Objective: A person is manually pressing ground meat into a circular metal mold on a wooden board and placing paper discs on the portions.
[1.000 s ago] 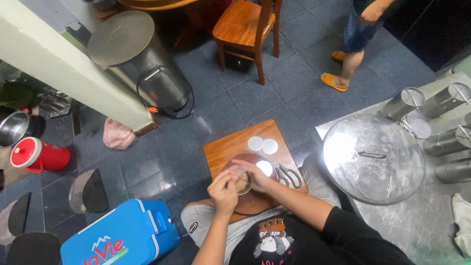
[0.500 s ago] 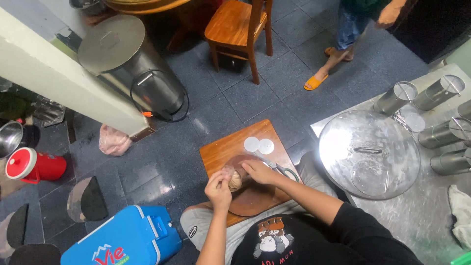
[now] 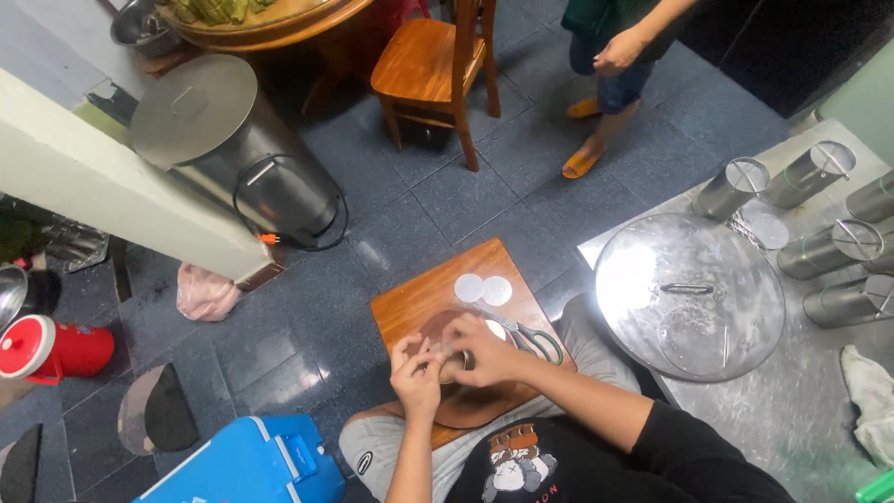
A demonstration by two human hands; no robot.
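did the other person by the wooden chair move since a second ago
Yes. The person stood well right of the wooden chair, near the metal canisters; now they stand just beside the chair, so they moved left toward it.

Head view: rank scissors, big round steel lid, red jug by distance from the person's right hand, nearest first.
From the right hand:
1. Scissors, on the wooden board just beside the hand.
2. Big round steel lid, on the metal table past the scissors.
3. Red jug, on the floor at the far opposite edge of the view.
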